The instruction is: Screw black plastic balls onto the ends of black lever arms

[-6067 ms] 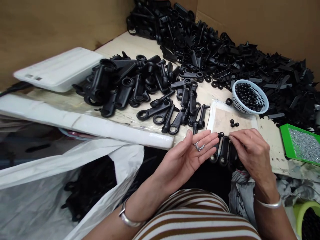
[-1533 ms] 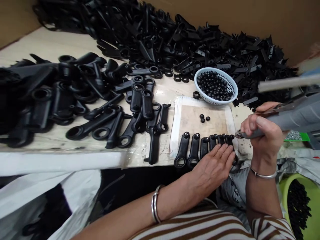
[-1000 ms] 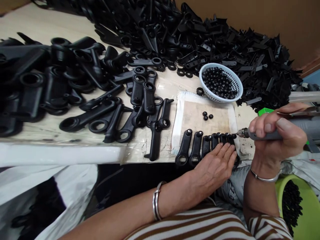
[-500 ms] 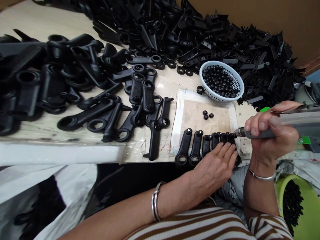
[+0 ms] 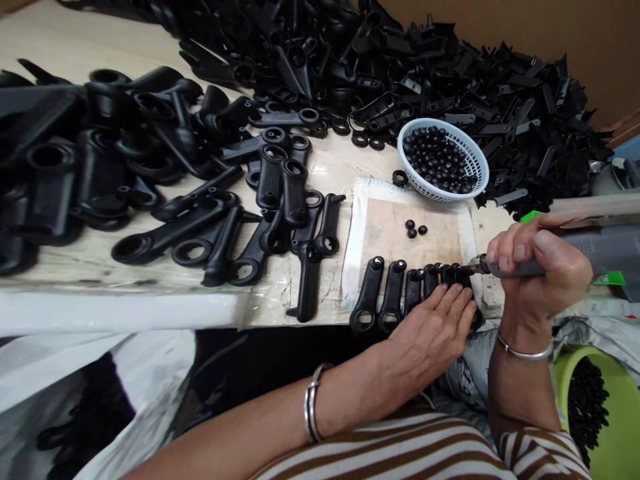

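Observation:
My left hand lies flat, fingers stretched, over the right-hand part of a row of black plastic crank handles. Wrapped round a grey power screwdriver is my right hand. The tool lies nearly level, its metal tip pointing left and meeting the small end of a handle at the row's right. My left fingers cover several handles' lower parts. Beyond the row, a few small black balls rest on a white-edged cloth mat.
A light blue basket of black balls stands behind the mat. Loose crank handles spread over the table's left. A big heap of black parts fills the back. Below right is a green tub holding black pieces.
The rear of the screwdriver and my right hand have tilted down slightly, with the tip still at the row's right end. My left hand stays in place.

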Available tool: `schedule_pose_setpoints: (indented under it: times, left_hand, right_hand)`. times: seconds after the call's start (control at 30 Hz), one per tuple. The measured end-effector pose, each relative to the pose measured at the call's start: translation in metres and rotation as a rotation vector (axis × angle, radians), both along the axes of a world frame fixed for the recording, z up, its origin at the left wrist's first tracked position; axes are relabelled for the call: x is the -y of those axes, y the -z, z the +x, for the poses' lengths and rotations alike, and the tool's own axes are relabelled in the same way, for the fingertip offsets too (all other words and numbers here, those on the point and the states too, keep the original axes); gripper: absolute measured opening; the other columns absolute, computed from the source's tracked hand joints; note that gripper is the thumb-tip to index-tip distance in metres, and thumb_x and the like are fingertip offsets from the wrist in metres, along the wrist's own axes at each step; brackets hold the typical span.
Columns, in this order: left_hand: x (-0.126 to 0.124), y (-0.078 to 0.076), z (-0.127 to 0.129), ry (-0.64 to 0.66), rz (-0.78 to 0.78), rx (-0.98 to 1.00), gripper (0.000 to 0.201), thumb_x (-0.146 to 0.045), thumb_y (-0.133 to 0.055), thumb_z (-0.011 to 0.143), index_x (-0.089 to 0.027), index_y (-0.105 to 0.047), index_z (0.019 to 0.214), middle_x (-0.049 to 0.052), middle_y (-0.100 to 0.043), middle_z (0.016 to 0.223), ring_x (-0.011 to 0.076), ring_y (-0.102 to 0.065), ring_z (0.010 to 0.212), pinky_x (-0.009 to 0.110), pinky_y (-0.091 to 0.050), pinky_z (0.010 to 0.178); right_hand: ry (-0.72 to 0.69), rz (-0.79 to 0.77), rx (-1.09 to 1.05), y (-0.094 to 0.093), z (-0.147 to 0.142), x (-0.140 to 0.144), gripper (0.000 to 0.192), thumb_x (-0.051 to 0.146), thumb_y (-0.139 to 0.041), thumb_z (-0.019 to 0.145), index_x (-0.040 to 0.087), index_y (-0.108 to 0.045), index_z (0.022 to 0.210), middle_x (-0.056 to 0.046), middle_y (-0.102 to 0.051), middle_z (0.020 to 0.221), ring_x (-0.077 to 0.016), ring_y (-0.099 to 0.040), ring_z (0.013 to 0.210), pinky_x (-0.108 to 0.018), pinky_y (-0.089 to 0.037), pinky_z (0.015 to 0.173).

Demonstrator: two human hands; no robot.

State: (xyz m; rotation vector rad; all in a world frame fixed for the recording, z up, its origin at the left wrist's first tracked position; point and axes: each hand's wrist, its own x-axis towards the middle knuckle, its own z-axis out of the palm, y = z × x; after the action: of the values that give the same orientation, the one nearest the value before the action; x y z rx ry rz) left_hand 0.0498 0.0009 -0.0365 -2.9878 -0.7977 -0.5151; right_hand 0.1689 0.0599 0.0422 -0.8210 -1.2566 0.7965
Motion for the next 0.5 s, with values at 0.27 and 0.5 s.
schedule_pose_setpoints:
  times: [0.27, 0.5]
  left_hand:
    - [0.0, 0.002, 0.001, -0.003, -0.017, 0.018, 0.042, -0.014, -0.039, 0.096, -0.006, -0.053, 0.135, 0.016, -0.053, 0.142, 0.0246, -0.054, 0.13, 0.038, -0.041, 0.109]
    - [0.002, 0.001, -0.003, 0.0, -0.014, 0.029, 0.045, -0.014, -0.04, 0.095, -0.003, -0.05, 0.137, 0.018, -0.051, 0.143, 0.027, -0.051, 0.132, 0.04, -0.037, 0.111]
  right_hand:
    - [0.051, 0.006, -0.054, 0.004, -0.007, -0.004, 0.014, 0.018, -0.069, 0.068, 0.025, -0.058, 0.07, 0.01, -0.051, 0.044, -0.0081, -0.041, 0.03, -0.023, -0.04, 0.034]
    - [-0.042, 0.06, -0.012, 0.012, -0.004, -0.008, 0.023, 0.027, -0.078, 0.068, 0.023, -0.056, 0.067, 0.009, -0.05, 0.046, -0.0088, -0.042, 0.031, -0.024, -0.036, 0.03]
